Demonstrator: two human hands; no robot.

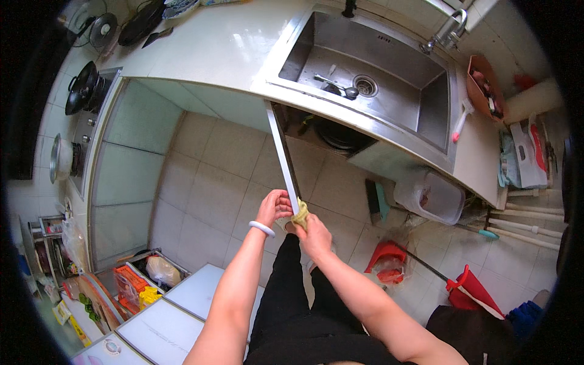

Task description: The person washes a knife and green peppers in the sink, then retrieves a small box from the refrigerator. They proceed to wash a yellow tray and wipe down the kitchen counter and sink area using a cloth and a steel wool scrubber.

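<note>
A cabinet door (282, 153) stands swung out from below the sink, seen along its pale top edge. At the door's free end, my right hand (315, 236) grips a yellowish cleaning cloth (300, 215) pressed against the edge. My left hand (274, 207) is on the door's other side, fingers apart and curved close to its face; whether the fingertips touch it is unclear. A white bangle (262, 229) circles my left wrist. Behind the door, a dark round pan (340, 136) shows partly inside the cabinet opening.
Above is a steel sink (388, 68) with a ladle (350, 92) inside. To the right are a clear plastic bin (440, 196), a broom (376, 200) and a red dustpan (388, 260) on the floor. Stove pans (82, 89) and an orange crate (127, 287) are at left.
</note>
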